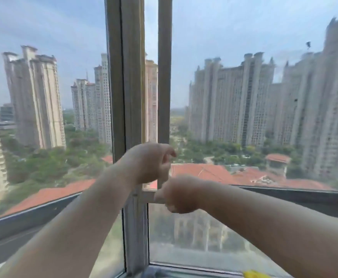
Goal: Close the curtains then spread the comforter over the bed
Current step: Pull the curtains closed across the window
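No curtain or comforter is in view. I face a tall window with grey frames. A sliding window sash (pixel 164 77) stands a little apart from the central frame post (pixel 124 77), leaving a narrow gap. My left hand (pixel 150 163) curls its fingers round the sash's vertical edge near its lower end. Just below and to the right, my right hand (pixel 181 195) is curled at the sash's bottom corner, on the horizontal rail (pixel 149 198). The right hand is blurred, so its exact hold is unclear.
A fixed lower pane (pixel 194 237) sits under the rail, with the window sill (pixel 184 267) at the bottom. A yellow object (pixel 253 274) lies on the sill at the lower right. Outside are high-rise towers and red roofs.
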Tool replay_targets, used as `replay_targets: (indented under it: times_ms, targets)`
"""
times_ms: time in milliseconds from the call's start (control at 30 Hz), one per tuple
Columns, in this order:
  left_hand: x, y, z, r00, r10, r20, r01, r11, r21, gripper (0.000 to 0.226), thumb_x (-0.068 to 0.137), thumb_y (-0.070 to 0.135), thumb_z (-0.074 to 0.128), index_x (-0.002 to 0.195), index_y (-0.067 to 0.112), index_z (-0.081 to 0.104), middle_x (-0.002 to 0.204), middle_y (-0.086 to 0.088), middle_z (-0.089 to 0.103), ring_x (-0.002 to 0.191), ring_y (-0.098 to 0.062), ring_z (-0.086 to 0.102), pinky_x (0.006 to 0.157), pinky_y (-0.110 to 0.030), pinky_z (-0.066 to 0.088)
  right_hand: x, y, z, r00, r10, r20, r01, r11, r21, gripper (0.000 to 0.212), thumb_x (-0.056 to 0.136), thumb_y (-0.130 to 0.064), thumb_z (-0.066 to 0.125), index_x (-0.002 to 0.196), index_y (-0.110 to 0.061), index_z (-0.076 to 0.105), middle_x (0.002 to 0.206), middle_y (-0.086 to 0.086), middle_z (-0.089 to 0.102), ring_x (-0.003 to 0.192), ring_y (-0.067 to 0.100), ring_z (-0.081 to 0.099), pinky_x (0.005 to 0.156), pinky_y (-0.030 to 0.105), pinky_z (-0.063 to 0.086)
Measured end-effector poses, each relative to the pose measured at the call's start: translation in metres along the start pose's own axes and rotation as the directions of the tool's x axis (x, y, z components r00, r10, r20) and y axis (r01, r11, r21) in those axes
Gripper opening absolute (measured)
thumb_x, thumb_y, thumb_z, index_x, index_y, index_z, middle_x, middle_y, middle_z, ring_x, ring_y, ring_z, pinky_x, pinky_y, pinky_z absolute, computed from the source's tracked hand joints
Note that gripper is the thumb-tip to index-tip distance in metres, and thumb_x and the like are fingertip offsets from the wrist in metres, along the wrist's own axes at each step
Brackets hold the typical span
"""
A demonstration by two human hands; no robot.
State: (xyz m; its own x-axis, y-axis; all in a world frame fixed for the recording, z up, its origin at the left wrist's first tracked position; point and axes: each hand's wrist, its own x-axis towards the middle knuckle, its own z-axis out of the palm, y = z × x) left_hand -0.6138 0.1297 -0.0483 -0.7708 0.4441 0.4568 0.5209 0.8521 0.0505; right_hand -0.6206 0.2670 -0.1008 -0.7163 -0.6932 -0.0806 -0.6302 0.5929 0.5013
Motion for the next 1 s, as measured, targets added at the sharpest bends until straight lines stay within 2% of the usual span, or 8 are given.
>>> replay_targets:
  times_ms: [167,300,433,533,667,767,867,1000]
  targets:
    - [0.098,0.121,0.087,0.972,0.227,0.067,-0.214,0.964,-0.155,0.048,0.092,0.026,0.058,0.139,0.028,0.051,0.128,0.008,0.063,0.120,-0.017,0.058,0.102,-0.031,0.043,-0.126,0.087,0.083,0.932,0.310,0.187,-0.315,0.949,-0.004,0.036,0.098,-0.021,0.044,0.134,-0.018,0.051,0.122,0.014,0.062,0.111,0.036,0.060,0.073,0.037,0.040]
    - [0.155,0.216,0.145,0.914,0.381,0.141,-0.334,0.902,-0.274,0.050,0.090,0.030,0.060,0.139,0.030,0.049,0.133,0.005,0.060,0.122,-0.020,0.056,0.104,-0.037,0.043,-0.218,0.134,0.137,0.814,0.499,0.298,-0.516,0.856,-0.023,0.038,0.097,-0.023,0.044,0.135,-0.022,0.051,0.123,0.011,0.060,0.114,0.033,0.058,0.079,0.040,0.047]
    - [0.195,0.292,0.190,0.831,0.536,0.147,-0.466,0.816,-0.342,0.051,0.090,0.042,0.060,0.138,0.032,0.047,0.136,0.001,0.059,0.121,-0.023,0.056,0.102,-0.039,0.045,-0.285,0.165,0.179,0.698,0.610,0.374,-0.654,0.756,-0.012,0.045,0.095,-0.027,0.045,0.140,-0.027,0.047,0.130,0.010,0.055,0.121,0.033,0.055,0.091,0.048,0.050]
    - [0.228,0.340,0.215,0.769,0.631,0.105,-0.562,0.745,-0.359,0.048,0.092,0.041,0.059,0.138,0.035,0.046,0.138,0.000,0.057,0.121,-0.024,0.056,0.100,-0.038,0.046,-0.324,0.186,0.209,0.598,0.670,0.440,-0.725,0.686,-0.060,0.045,0.097,-0.027,0.045,0.141,-0.027,0.046,0.133,0.010,0.051,0.123,0.032,0.052,0.092,0.048,0.049]
    - [0.278,0.402,0.243,0.682,0.730,0.045,-0.662,0.643,-0.385,0.047,0.093,0.038,0.057,0.139,0.036,0.045,0.139,0.002,0.056,0.122,-0.024,0.056,0.099,-0.038,0.048,-0.368,0.223,0.238,0.448,0.746,0.493,-0.806,0.575,-0.137,0.041,0.098,-0.025,0.043,0.139,-0.024,0.045,0.133,0.010,0.049,0.123,0.031,0.051,0.081,0.042,0.045]
    - [0.311,0.448,0.257,0.616,0.788,0.024,-0.698,0.559,-0.447,0.048,0.094,0.034,0.057,0.140,0.033,0.045,0.142,0.001,0.053,0.125,-0.022,0.054,0.102,-0.039,0.046,-0.398,0.248,0.245,0.331,0.792,0.513,-0.881,0.455,-0.133,0.047,0.097,-0.026,0.042,0.144,-0.027,0.042,0.135,0.009,0.048,0.126,0.031,0.049,0.092,0.045,0.048]
    - [0.335,0.507,0.271,0.548,0.835,-0.041,-0.745,0.466,-0.478,0.057,0.093,0.036,0.057,0.146,0.030,0.038,0.147,0.000,0.045,0.128,-0.024,0.051,0.103,-0.041,0.045,-0.441,0.269,0.257,0.202,0.865,0.460,-0.935,0.310,-0.173,0.052,0.094,-0.025,0.045,0.146,-0.029,0.041,0.139,0.007,0.047,0.131,0.029,0.044,0.094,0.045,0.047]
    - [0.348,0.578,0.291,0.546,0.834,-0.080,-0.713,0.412,-0.568,0.063,0.089,0.045,0.055,0.147,0.031,0.035,0.149,0.001,0.042,0.130,-0.025,0.048,0.104,-0.043,0.043,-0.503,0.279,0.275,0.015,0.895,0.447,-0.958,0.141,-0.250,0.067,0.089,-0.022,0.048,0.153,-0.030,0.030,0.159,0.010,0.028,0.149,0.028,0.021,0.114,0.046,0.033]
